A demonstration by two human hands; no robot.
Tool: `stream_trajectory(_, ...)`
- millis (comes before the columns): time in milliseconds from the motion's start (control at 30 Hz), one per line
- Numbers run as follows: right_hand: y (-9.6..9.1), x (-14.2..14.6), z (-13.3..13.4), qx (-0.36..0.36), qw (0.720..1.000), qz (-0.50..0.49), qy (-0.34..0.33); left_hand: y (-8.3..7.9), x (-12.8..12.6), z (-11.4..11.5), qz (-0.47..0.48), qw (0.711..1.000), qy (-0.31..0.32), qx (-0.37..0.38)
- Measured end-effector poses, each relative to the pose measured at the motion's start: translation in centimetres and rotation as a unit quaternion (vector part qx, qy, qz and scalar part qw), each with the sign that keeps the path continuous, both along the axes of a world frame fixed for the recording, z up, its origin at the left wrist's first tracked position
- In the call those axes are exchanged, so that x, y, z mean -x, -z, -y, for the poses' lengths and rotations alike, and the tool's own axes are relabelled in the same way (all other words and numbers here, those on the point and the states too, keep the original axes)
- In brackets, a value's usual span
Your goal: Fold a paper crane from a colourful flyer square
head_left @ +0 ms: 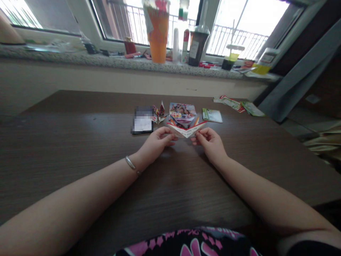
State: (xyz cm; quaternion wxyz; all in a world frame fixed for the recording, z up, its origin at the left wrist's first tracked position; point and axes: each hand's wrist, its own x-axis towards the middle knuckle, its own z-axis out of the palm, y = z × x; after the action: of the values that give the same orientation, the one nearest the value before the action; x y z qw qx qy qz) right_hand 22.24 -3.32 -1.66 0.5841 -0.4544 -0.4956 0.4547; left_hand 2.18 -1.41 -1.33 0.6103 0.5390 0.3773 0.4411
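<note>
Between my two hands a folded piece of printed paper is held just above the table, with a white and red V-shaped front edge and pointed flaps standing up behind it. My left hand pinches its left end between thumb and fingers. At the right end, the thumb and fingers of my right hand are closed on the paper too. Beyond it lies a colourful printed leaflet. A folded paper figure with upright points stands to the left, beside a dark-edged flat device whose face is blurred out.
A green and white packet lies right of the leaflet. Farther right are crumpled wrappers on the brown table. Along the stone windowsill stand an orange cup, a dark drink cup and several small items.
</note>
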Motion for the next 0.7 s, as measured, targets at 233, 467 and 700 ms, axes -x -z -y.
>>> stream_trajectory(233,-0.13,0.09,-0.04,0.006,0.999,-0.031,-0.001,-0.28,0.06,-0.02,0.024,0.999,-0.002,0.035)
stream_trajectory(467,-0.18,0.29,-0.04,-0.031,0.999,-0.016,0.008,-0.06,-0.13,0.14,0.007,1.0,0.013,-0.018)
stream_trajectory(700,-0.21,0.33,0.46,-0.045,0.998,0.045,-0.009,0.0,-0.19,-0.09,0.055,0.998,-0.009,0.005)
